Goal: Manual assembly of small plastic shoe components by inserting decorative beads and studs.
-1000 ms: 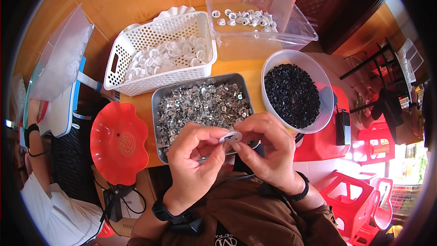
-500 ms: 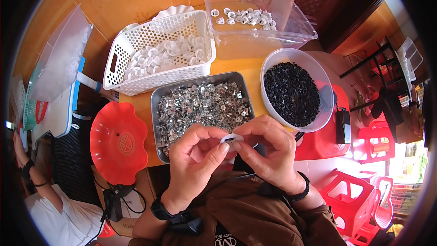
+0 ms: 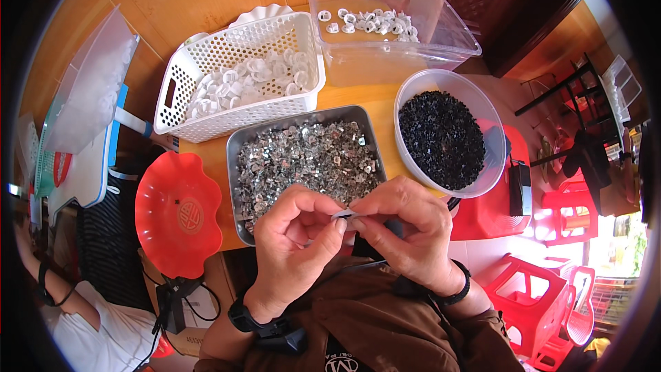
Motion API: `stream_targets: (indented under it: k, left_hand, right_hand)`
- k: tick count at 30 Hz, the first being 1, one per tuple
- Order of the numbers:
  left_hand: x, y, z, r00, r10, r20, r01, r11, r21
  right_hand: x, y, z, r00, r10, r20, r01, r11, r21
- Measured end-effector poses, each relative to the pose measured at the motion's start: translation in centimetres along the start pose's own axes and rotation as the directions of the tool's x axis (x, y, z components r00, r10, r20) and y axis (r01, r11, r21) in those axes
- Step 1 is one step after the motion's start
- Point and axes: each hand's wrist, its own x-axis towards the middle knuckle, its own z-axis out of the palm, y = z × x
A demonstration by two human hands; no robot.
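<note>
Between the fingertips of both hands is a small white plastic part (image 3: pixel 343 214), seen nearly edge-on, with a dark spot in it. My left hand (image 3: pixel 297 244) pinches its left end between thumb and forefinger. On its other end, the thumb and forefinger of my right hand (image 3: pixel 406 231) are closed. Fingers hide much of the part. Just beyond my hands lies a metal tray (image 3: pixel 234 189) of small shiny metal pieces. A clear round tub (image 3: pixel 490 107) of tiny black pieces stands at the right. Behind the tray is a white perforated basket (image 3: pixel 237 120) holding white plastic parts.
A clear bin (image 3: pixel 385 62) with white ring-like parts stands at the back. A red scalloped dish (image 3: pixel 158 213), holding one dark speck, is at the left. Red stools (image 3: pixel 527 289) stand at the right. Another person's arm (image 3: pixel 69 296) shows at the far left.
The white part has tipped from showing its face to nearly edge-on, still between both hands. At the far left, the other person's arm has shifted slightly.
</note>
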Motion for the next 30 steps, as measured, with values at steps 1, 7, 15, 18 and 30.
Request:
stream_targets:
  k: [1, 7, 15, 18, 30]
  left_hand:
    - [0.0, 0.2, 0.0, 1.0, 0.012, 0.001, -0.012, 0.999, 0.036]
    - [-0.1, -0.1, -0.3, 0.998, 0.066, 0.004, -0.066, 0.99, 0.127]
    - [0.2, -0.6, -0.1, 0.999, 0.039, -0.009, -0.037, 0.989, 0.142]
    - [0.3, -0.9, 0.0, 0.999, 0.041, -0.036, -0.036, 0.992, 0.118]
    - [0.1, -0.5, 0.5, 0.981, 0.19, -0.039, -0.17, 0.938, 0.302]
  right_hand:
    - [0.0, 0.0, 0.0, 1.0, 0.001, 0.0, -0.001, 1.0, 0.0]
    - [-0.2, 0.0, -0.1, 0.999, -0.051, 0.014, 0.052, 0.996, -0.074]
    - [-0.1, 0.3, 0.3, 0.996, 0.09, -0.024, -0.089, 0.994, 0.065]
    - [0.0, 0.9, 0.2, 0.994, 0.11, 0.0, -0.11, 0.99, 0.083]
    - [0.2, 0.2, 1.1, 0.988, -0.142, -0.058, 0.126, 0.967, -0.222]
